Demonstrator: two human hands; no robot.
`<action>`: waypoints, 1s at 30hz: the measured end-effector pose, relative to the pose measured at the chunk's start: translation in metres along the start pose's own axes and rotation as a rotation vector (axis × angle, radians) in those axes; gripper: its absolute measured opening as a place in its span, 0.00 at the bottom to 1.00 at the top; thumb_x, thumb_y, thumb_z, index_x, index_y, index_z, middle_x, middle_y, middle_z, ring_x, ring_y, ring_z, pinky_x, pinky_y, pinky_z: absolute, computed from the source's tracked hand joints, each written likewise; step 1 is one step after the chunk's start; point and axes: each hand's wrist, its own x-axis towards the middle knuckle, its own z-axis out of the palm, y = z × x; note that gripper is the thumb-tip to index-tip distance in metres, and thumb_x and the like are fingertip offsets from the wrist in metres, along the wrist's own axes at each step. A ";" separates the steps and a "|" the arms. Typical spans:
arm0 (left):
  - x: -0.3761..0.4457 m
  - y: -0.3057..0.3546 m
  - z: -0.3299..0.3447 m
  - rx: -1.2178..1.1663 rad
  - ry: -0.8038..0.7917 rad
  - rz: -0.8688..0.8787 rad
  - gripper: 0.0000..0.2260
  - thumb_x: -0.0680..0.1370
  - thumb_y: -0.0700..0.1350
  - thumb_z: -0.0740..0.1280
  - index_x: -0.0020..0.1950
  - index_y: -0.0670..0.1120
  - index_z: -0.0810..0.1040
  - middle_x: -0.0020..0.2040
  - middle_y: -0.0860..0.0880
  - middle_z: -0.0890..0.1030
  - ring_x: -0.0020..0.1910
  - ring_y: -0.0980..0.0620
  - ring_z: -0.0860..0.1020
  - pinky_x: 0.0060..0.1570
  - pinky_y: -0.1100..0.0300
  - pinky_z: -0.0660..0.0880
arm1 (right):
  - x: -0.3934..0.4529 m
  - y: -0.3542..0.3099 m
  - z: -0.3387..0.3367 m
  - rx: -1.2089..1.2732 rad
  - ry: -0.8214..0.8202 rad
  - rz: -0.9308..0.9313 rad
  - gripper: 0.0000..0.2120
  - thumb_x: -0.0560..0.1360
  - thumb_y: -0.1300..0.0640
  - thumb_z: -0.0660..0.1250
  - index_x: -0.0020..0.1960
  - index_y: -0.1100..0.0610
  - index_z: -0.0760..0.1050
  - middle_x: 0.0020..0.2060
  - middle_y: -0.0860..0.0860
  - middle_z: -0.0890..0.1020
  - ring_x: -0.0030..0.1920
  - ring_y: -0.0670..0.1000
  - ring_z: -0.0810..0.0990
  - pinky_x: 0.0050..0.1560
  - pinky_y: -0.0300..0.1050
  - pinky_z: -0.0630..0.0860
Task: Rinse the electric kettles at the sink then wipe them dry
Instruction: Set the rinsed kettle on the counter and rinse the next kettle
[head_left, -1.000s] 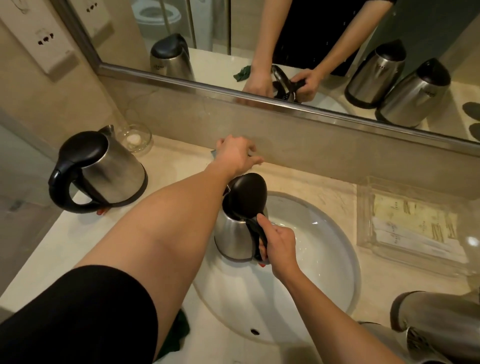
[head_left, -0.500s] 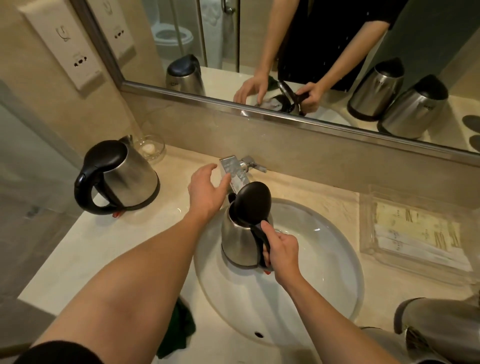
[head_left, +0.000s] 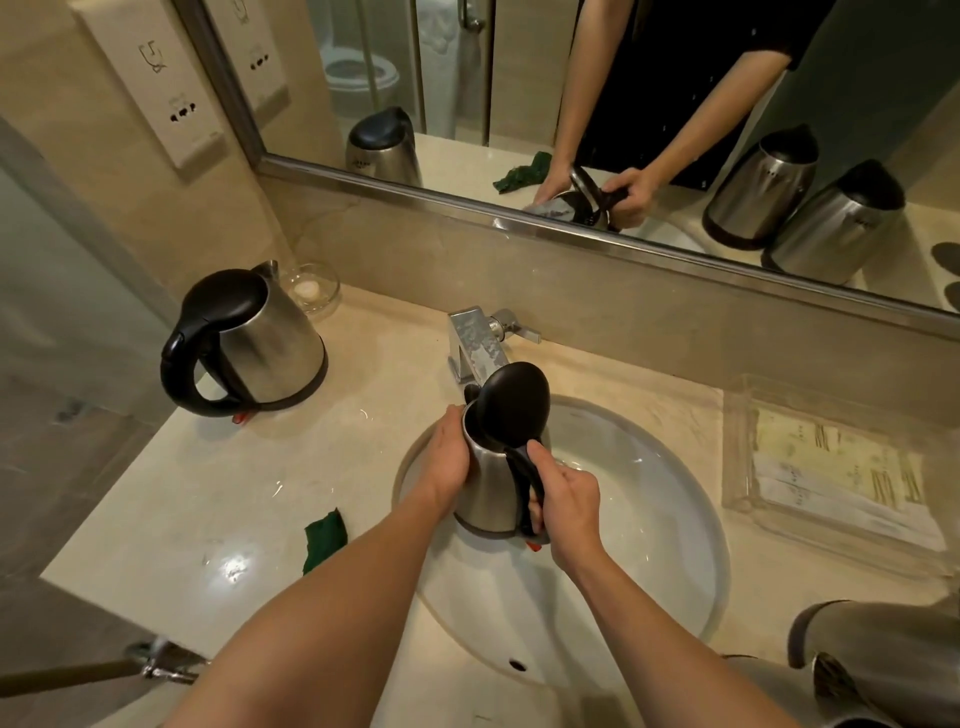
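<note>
1. Head view: kettle (head_left: 491, 480) upright over the sink (head_left: 649, 519), lid (head_left: 511, 405) flipped up, under the tap (head_left: 475, 345).
2. Right hand (head_left: 569, 501) grips its handle; left hand (head_left: 449, 457) cups its steel side.
3. Second kettle (head_left: 260, 338), lid closed, stands on the counter (head_left: 208, 493) at left.
4. Glass dish (head_left: 314, 286) holds something small and white; clear tray (head_left: 831, 473) holds packets.
5. Green cloth (head_left: 324, 538) lies left of the sink.

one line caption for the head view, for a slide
Both hands hold an open-lidded kettle over the sink, below the tap.
</note>
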 end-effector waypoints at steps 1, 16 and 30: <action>0.000 0.001 0.001 -0.003 0.003 -0.004 0.18 0.87 0.56 0.51 0.51 0.46 0.74 0.48 0.43 0.79 0.53 0.47 0.76 0.57 0.51 0.72 | 0.000 0.000 0.000 0.006 -0.005 0.006 0.27 0.78 0.41 0.69 0.31 0.61 0.73 0.25 0.58 0.73 0.26 0.56 0.71 0.29 0.47 0.72; 0.008 -0.006 0.002 0.006 0.037 0.037 0.15 0.85 0.54 0.55 0.55 0.50 0.80 0.53 0.46 0.84 0.55 0.47 0.80 0.63 0.46 0.75 | 0.002 0.004 0.001 -0.009 -0.033 0.038 0.27 0.79 0.41 0.67 0.29 0.58 0.71 0.24 0.59 0.72 0.26 0.55 0.71 0.31 0.46 0.72; 0.020 -0.010 0.007 0.044 0.088 0.058 0.14 0.88 0.52 0.55 0.56 0.52 0.80 0.52 0.49 0.83 0.53 0.52 0.79 0.49 0.59 0.71 | 0.006 0.000 0.001 -0.016 -0.030 0.032 0.27 0.79 0.41 0.67 0.29 0.59 0.73 0.25 0.57 0.74 0.26 0.54 0.71 0.31 0.46 0.73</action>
